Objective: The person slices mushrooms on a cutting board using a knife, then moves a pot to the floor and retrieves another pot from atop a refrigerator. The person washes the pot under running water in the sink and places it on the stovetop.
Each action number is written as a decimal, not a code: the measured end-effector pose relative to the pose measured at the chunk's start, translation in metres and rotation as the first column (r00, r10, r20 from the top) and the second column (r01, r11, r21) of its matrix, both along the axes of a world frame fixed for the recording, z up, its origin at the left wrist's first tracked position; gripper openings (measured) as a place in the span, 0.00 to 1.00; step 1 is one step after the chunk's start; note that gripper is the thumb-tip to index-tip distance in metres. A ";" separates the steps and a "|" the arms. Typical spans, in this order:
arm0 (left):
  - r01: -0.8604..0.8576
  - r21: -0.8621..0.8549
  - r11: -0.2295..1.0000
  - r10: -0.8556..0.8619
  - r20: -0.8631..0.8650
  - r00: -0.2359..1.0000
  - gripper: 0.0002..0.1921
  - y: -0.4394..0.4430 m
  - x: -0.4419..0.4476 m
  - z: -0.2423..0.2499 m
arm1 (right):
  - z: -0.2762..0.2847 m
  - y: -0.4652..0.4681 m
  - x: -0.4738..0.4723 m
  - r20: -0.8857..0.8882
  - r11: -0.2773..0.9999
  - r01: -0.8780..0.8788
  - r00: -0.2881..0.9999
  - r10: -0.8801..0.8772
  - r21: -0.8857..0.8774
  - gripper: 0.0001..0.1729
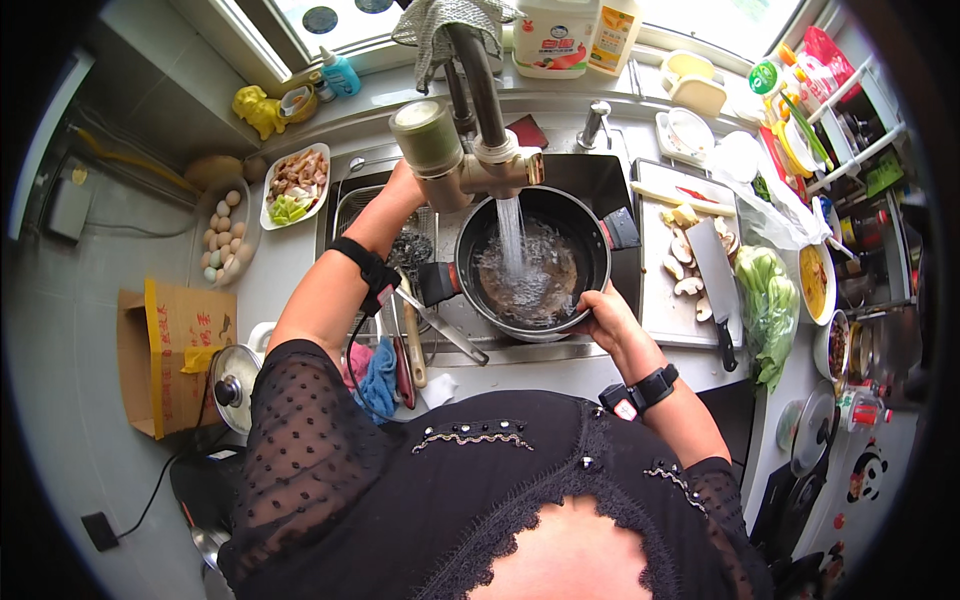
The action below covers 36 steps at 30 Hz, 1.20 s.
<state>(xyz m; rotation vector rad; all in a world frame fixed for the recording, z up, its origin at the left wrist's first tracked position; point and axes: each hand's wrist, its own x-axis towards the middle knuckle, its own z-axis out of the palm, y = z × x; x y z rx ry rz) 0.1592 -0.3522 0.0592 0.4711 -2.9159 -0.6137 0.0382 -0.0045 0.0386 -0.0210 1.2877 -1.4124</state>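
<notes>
Water runs from the faucet [501,171] into a black two-handled pot [534,262] over the sink [577,171]. My right hand [602,319] grips the pot's near right rim, thumb on top. My left arm reaches up to the faucet's left side; the visible part of my left hand [409,186] is beside the faucet body, and its fingers are hidden behind the filter housing. Left of the pot, a wire basket [360,196] in the sink holds a dark mesh scrubber [412,249]. Utensils with wooden and red handles lie at the sink's near left edge.
To the right, a cutting board [660,330] bears a cleaver [709,262] and sliced mushrooms [688,285], beside bagged green vegetables [766,307]. At left are a plate of cut meat [300,176], a bowl of eggs [223,238], a cardboard box [187,322] and a lidded pot [234,390].
</notes>
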 end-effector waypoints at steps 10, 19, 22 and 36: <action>0.323 0.433 0.841 -0.217 -0.277 0.936 0.23 0.008 -0.009 0.001 | 0.005 0.001 0.008 -0.021 0.999 0.033 0.999 -0.033 0.011 0.42; 0.157 0.542 0.826 0.028 -0.317 0.948 0.16 0.018 -0.021 -0.001 | 0.001 0.003 0.011 -0.051 0.997 0.057 0.997 -0.055 0.042 0.42; 0.108 0.451 0.886 0.060 -0.343 0.937 0.16 0.010 -0.014 0.002 | -0.003 0.003 0.011 -0.058 0.997 0.057 0.997 -0.055 0.048 0.42; 0.069 0.168 0.983 -0.011 -0.326 0.945 0.17 -0.004 -0.012 0.022 | -0.005 0.003 0.015 -0.023 0.997 0.063 0.998 -0.062 0.044 0.45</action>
